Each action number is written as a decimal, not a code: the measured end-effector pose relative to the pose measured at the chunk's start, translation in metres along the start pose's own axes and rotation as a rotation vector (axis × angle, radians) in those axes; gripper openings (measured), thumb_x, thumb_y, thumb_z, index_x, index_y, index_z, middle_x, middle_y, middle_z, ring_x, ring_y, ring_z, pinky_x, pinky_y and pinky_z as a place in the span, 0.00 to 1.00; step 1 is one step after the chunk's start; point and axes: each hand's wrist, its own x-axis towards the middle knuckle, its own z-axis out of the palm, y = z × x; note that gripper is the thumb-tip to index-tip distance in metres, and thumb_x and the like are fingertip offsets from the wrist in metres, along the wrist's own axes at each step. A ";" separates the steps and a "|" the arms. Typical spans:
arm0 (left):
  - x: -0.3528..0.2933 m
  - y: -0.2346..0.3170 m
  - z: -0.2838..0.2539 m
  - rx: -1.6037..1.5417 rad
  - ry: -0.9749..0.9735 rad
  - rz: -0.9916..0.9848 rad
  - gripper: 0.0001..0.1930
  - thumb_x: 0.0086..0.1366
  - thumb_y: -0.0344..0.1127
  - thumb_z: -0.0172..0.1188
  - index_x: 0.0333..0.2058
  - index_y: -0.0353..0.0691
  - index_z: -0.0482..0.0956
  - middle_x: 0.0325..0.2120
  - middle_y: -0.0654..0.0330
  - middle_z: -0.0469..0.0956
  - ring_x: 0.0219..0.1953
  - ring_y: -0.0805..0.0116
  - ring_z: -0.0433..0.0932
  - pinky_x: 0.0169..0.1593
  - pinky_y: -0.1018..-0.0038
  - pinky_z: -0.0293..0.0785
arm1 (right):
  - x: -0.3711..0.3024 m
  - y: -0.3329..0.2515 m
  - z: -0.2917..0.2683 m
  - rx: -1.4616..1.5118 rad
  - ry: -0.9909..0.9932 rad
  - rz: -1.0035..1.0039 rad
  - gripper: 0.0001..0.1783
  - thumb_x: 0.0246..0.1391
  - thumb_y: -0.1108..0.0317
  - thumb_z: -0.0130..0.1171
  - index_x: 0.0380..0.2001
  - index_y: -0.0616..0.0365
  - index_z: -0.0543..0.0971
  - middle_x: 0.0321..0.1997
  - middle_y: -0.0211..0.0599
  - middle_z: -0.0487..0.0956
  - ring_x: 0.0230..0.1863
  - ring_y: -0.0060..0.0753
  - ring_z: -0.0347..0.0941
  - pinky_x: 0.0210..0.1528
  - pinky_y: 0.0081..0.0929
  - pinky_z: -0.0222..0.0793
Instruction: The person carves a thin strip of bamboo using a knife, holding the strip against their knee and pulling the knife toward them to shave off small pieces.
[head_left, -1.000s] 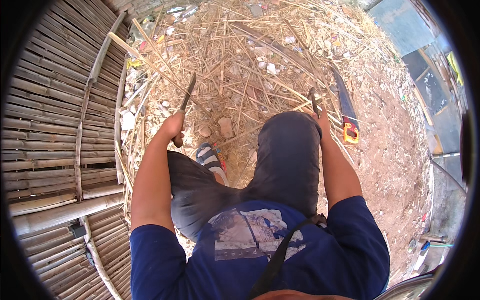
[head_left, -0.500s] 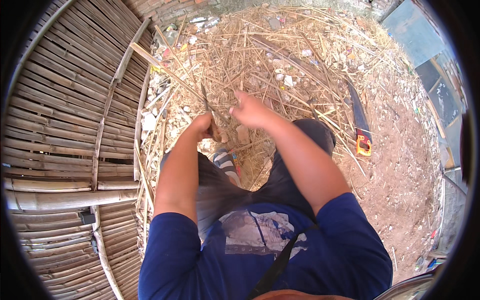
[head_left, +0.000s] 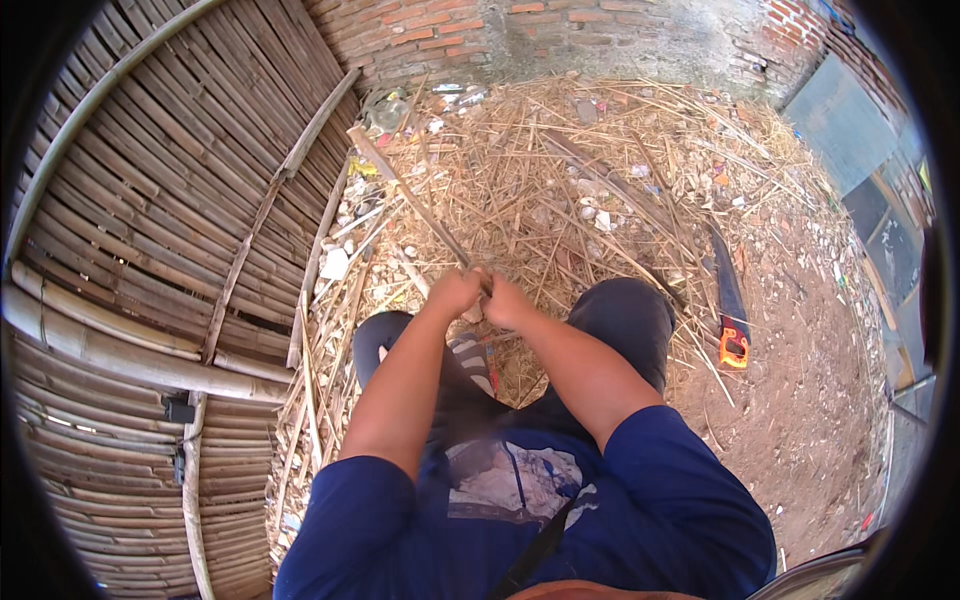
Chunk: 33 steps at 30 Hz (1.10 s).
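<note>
A long, narrow bamboo strip slants from the far left down to my hands, its near end lying between them. My left hand is closed at this end of the strip. Right beside it, my right hand is closed round the same end, the two hands nearly touching above the gap between my knees. The dark blade seen earlier at my left hand cannot be made out; the fingers hide what else they may hold. Below the hands shows a foot in a striped grey sandal.
A handsaw with an orange-and-black handle lies at the right. Straw, bamboo slivers and rubble cover the ground ahead. A bamboo slat wall rises at the left, a brick wall at the back. Bare soil lies at the right.
My right hand, apart with fingers extended before, has come in against the left and closed at the strip's end. The dark blade no longer shows. The view has tilted up toward the brick wall.
</note>
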 end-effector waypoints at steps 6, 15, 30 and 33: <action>-0.210 -0.001 -0.048 0.127 -0.029 0.671 0.32 0.52 0.39 0.75 0.55 0.41 0.74 0.52 0.49 0.77 0.50 0.49 0.79 0.55 0.57 0.74 | 0.000 0.030 -0.029 -0.007 0.123 0.063 0.27 0.54 0.59 0.58 0.52 0.68 0.75 0.50 0.63 0.80 0.54 0.63 0.76 0.56 0.48 0.72; -0.310 -0.049 -0.033 0.417 0.104 0.668 0.40 0.46 0.30 0.75 0.60 0.53 0.72 0.70 0.47 0.53 0.74 0.41 0.50 0.72 0.42 0.48 | 0.007 0.040 -0.033 0.143 0.066 0.184 0.31 0.55 0.55 0.59 0.54 0.71 0.75 0.51 0.62 0.80 0.53 0.57 0.78 0.53 0.44 0.74; -0.304 -0.038 -0.009 0.547 0.018 0.701 0.37 0.55 0.17 0.58 0.63 0.55 0.70 0.72 0.47 0.47 0.76 0.40 0.40 0.72 0.33 0.38 | -0.014 0.037 -0.048 0.190 -0.036 0.188 0.26 0.56 0.58 0.56 0.49 0.70 0.78 0.40 0.58 0.83 0.35 0.52 0.83 0.32 0.42 0.78; -0.308 -0.033 -0.015 0.581 0.005 0.698 0.35 0.56 0.18 0.57 0.62 0.55 0.70 0.72 0.48 0.47 0.76 0.38 0.39 0.71 0.30 0.37 | -0.014 0.043 -0.046 0.111 0.019 0.114 0.25 0.56 0.58 0.56 0.46 0.71 0.80 0.39 0.58 0.83 0.34 0.52 0.83 0.34 0.43 0.78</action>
